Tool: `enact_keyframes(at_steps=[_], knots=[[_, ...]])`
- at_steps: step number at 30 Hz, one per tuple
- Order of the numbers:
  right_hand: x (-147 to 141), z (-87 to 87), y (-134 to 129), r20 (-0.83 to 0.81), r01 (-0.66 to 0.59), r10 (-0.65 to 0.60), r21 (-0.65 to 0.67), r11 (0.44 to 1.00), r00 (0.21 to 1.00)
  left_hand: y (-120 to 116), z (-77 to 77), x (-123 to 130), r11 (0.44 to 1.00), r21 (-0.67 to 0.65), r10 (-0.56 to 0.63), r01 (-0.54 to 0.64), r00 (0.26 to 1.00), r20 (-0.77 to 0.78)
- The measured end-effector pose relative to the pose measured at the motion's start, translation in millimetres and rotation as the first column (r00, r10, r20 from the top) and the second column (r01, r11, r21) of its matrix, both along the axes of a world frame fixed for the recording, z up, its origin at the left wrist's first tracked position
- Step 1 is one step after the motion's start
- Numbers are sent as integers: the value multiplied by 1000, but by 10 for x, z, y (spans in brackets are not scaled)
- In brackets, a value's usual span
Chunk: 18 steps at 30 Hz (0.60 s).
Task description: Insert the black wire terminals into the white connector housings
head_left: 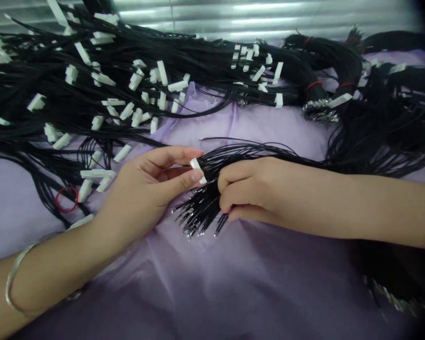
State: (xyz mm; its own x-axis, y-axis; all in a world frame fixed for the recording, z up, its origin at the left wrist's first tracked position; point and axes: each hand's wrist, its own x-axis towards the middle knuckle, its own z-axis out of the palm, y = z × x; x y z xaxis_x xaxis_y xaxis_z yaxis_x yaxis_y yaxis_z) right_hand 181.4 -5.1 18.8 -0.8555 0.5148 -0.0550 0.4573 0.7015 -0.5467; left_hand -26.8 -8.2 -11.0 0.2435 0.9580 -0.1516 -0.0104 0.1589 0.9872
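Between the thumb and fingers of my left hand [148, 182] is a small white connector [199, 171], held close to the wire ends. My right hand [255, 189] is closed round a bundle of thin black wires [201, 208], whose bare silvery tips fan out to the left and downward. Some strands of the bundle pass above my right hand and run off to the right. Whether any wire sits inside the connector is too small to tell. Part of the bundle is hidden behind my right fingers.
Heaps of black cables with white connectors [136, 79] lie along the back and left. Wire bundles tied with red bands [313, 86] are at the back right. A loose red band [66, 199] lies at the left. Purple sheeting [212, 283] covers the surface.
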Motion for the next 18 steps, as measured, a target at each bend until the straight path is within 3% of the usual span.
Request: enact_keyframes(at_steps=[5, 7, 9, 12, 18], knots=[[15, -16, -59, 75, -42, 36, 77, 996, 997, -14, 8, 17, 1000, -14, 0, 0, 999, 47], [3, 24, -87, 54, -2, -4, 101, 995, 999, -28, 25, 31, 1000, 7, 20, -20, 999, 45], [-12, 95, -89, 23, 130, -130, 22, 991, 991, -44, 37, 37, 1000, 12, 18, -18, 999, 31], [-21, 191, -47, -39, 324, -332, -138, 936, 942, -58, 33, 26, 999, -29, -25, 26, 999, 49], [-3, 210, -30, -260, 324, -362, -180, 929, 895, -32, 51, 23, 996, -93, -12, 18, 998, 65]])
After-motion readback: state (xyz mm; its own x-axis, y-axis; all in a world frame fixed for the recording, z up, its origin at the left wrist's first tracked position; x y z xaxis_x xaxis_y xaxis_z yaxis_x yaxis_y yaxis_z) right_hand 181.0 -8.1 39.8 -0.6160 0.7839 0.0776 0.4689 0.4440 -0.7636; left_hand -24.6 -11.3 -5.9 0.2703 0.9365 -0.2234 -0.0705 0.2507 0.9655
